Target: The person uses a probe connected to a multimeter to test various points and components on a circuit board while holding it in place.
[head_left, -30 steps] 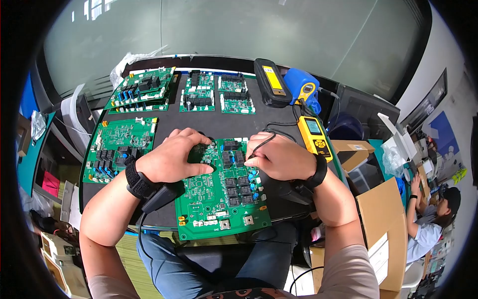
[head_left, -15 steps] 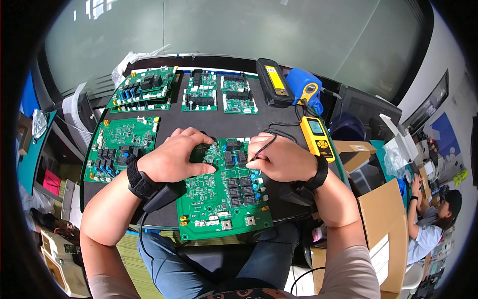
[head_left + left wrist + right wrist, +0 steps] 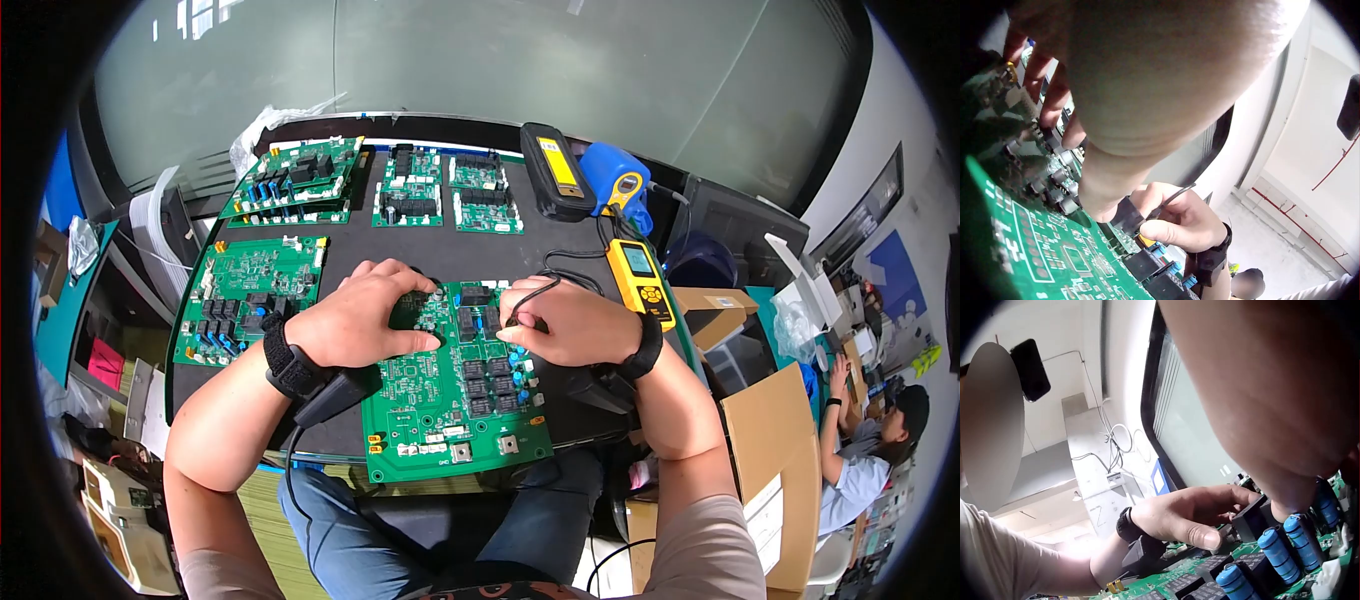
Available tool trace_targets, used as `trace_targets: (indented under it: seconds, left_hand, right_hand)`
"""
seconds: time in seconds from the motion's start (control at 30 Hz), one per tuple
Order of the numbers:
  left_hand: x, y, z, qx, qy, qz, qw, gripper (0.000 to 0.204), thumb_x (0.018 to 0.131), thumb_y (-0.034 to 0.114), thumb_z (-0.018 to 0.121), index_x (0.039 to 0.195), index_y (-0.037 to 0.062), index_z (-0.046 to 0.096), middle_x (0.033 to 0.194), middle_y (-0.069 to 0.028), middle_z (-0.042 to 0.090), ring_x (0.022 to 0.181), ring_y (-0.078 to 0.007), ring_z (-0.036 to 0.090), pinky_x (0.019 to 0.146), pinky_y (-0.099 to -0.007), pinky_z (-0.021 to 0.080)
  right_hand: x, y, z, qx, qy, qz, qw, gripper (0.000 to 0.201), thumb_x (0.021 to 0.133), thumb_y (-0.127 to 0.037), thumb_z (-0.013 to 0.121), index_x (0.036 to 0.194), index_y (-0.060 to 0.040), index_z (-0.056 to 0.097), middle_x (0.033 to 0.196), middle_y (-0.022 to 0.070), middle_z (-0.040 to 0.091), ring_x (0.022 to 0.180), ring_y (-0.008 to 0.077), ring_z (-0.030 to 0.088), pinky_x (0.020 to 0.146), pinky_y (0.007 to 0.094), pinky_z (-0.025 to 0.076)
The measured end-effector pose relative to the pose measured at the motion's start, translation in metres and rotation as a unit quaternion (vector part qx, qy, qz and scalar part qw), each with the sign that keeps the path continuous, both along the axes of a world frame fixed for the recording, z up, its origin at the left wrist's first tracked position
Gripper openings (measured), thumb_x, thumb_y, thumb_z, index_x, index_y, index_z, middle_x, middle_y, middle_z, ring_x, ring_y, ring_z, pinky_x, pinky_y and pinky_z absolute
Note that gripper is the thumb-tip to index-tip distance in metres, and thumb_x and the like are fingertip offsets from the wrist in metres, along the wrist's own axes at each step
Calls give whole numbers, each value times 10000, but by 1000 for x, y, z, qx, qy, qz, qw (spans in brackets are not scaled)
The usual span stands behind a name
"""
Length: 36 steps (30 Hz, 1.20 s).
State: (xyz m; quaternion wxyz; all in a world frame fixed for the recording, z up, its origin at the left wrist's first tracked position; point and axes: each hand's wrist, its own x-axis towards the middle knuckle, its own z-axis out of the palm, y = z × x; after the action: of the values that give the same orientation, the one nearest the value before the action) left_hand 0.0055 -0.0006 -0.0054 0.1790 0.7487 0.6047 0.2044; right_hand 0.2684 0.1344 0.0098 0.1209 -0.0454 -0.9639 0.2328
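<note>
A large green circuit board lies in front of me, its near end reaching past the table edge. My left hand rests on its upper left part, thumb and fingers spread; in the left wrist view the fingers reach down among small components. Over the right edge, my right hand is curled and pinches a black cable. Its fingertips are close to black relays and blue cylindrical parts. What the cable ends in is hidden by the fingers.
A yellow handheld meter with cables lies at the right. Behind it are a black-and-yellow device and a blue device. More green boards lie left and at the back. An open cardboard box stands at right; another person sits beyond.
The head view has shifted slightly, so the scene sits a little further right. Both hands keep their places on the board.
</note>
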Motion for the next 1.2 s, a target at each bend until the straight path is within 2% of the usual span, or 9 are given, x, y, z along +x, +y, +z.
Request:
trace_targets:
  seconds: [0.13, 0.37, 0.43, 0.63, 0.67, 0.73, 0.9, 1.07, 1.2]
  left_hand:
    - [3, -2, 2, 0, 1, 8, 1000, 643, 811, 365, 859, 1329, 71, 616, 1313, -162, 585, 1272, -381, 486, 1104, -456, 403]
    - [2, -1, 2, 1, -2, 9, 1000, 653, 806, 367, 863, 1333, 72, 616, 1316, -162, 584, 1272, -381, 487, 1105, -455, 402]
    - [2, -1, 1, -8, -1, 11, 1000, 656, 806, 370, 864, 1335, 71, 615, 1316, -162, 584, 1271, -381, 488, 1105, -456, 402]
    - [2, -1, 2, -10, 3, 5, 1000, 670, 828, 405, 834, 1358, 66, 604, 1325, -184, 567, 1249, -404, 502, 1095, -465, 411]
    - [2, -2, 3, -9, 3, 4, 1000, 670, 828, 405, 834, 1358, 66, 604, 1325, -184, 567, 1249, -404, 502, 1095, -465, 411]
    - [2, -2, 5, -13, 0, 3, 1000, 663, 827, 396, 834, 1352, 63, 606, 1323, -183, 568, 1247, -402, 503, 1095, -462, 411]
    - [2, -2, 5, -12, 4, 5, 1000, 661, 828, 390, 834, 1352, 59, 602, 1326, -175, 570, 1244, -401, 504, 1094, -461, 411]
    - [3, -2, 5, -14, 9, 6, 1000, 657, 834, 387, 829, 1355, 59, 600, 1330, -172, 569, 1248, -399, 503, 1097, -460, 407]
    - [5, -2, 6, -19, 6, 7, 1000, 657, 832, 385, 831, 1355, 62, 601, 1329, -168, 570, 1248, -397, 503, 1098, -459, 406]
  right_hand:
    - [0, 1, 0, -9, -25, 1, 1000, 374, 926, -192, 674, 698, -4, 445, 821, 118, 579, 756, 357, 578, 680, 423, 467]
    - [-1, 0, 6, -26, -52, -11, 998, 361, 936, -195, 663, 708, -2, 461, 816, 115, 570, 722, 340, 570, 653, 409, 450]
    - [0, 0, 7, -23, -79, -22, 996, 360, 940, -199, 696, 712, 2, 503, 848, 85, 625, 704, 268, 569, 659, 356, 468]
    - [2, 8, 0, -26, -100, -30, 994, 391, 934, -220, 710, 688, -4, 497, 884, 66, 671, 703, 249, 594, 651, 342, 472]
    - [2, 9, -2, -25, -100, -31, 994, 391, 934, -220, 710, 688, -4, 497, 884, 66, 671, 703, 249, 594, 651, 342, 472]
    - [1, 10, -7, -47, -22, 4, 999, 381, 905, -222, 692, 669, 3, 497, 779, 89, 610, 602, 300, 542, 584, 386, 431]
    - [-1, 4, 0, -54, -33, -18, 998, 359, 911, -244, 699, 694, 6, 559, 783, 78, 629, 596, 289, 552, 579, 377, 435]
    - [-4, 2, -2, -51, -34, -43, 997, 482, 948, -427, 705, 724, -16, 595, 731, 105, 597, 578, 301, 557, 573, 385, 435]
    - [-5, 2, -7, -53, -24, -53, 997, 521, 964, -479, 678, 734, -20, 594, 695, 134, 566, 584, 314, 556, 579, 401, 436]
